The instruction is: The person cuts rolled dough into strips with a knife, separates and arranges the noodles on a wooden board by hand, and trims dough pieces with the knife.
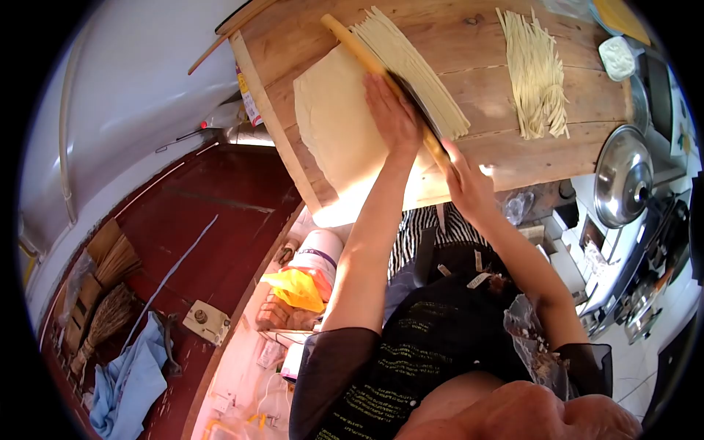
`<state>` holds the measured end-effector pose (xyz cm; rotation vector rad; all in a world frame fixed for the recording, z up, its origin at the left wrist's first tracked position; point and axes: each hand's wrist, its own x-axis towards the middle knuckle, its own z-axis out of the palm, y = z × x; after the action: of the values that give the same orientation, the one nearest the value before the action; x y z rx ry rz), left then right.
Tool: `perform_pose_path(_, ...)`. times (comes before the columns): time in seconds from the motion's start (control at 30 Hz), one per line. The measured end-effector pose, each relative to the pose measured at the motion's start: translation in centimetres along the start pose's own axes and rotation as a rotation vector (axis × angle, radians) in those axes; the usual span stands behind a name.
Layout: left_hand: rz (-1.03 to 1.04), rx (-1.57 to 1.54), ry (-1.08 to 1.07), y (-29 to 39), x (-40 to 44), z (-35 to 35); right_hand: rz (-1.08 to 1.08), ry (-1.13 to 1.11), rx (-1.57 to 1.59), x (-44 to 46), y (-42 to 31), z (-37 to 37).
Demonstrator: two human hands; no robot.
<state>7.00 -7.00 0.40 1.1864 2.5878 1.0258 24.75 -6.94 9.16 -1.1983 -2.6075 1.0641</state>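
Note:
A folded sheet of dough (336, 117) lies on the wooden board, with a pale wooden rolling pin (352, 45) slanting across its right side. My left hand (394, 117) presses flat on the dough and against the pin, fingers stretched out. Along the pin's right edge runs a dark knife blade (419, 105). My right hand (469, 183) is closed at the near end of the knife; its handle is mostly hidden by the fingers. Cut noodle strips (414, 70) lie side by side just right of the blade.
A loose bundle of noodles (534, 77) rests farther right on the wooden board (469, 44). Beyond it stands a white tub of flour (617, 59). A metal lid (623, 176) is beside the board's right edge. A white bucket (319, 249) sits below.

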Motion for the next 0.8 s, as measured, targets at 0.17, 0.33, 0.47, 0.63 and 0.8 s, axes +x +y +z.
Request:
perform_pose_path(0.17, 0.044, 0.059, -0.015, -2.3, 5.0, -0.7, -0.065, 0.088, 0.104, 2.3, -0.9, -0.1)
perform_pose_path(0.33, 0.022, 0.012, 0.049, -3.5, 9.0, -0.6, -0.089, 0.106, 0.071, 5.2, -1.9, 0.6)
perform_pose_path(0.47, 0.026, -0.003, 0.019, -3.9, 9.0, -0.7, -0.141, 0.201, 0.087, 15.4, -5.3, 1.9)
perform_pose_path(0.63, -0.003, 0.126, -0.049, -1.7, 5.9, -0.9, 0.032, -0.083, 0.056, 25.0, -9.0, -3.4)
perform_pose_path(0.8, -0.040, 0.034, -0.073, 0.2, 0.1, -0.7, -0.120, 0.066, 0.164, 14.5, -3.5, -4.0)
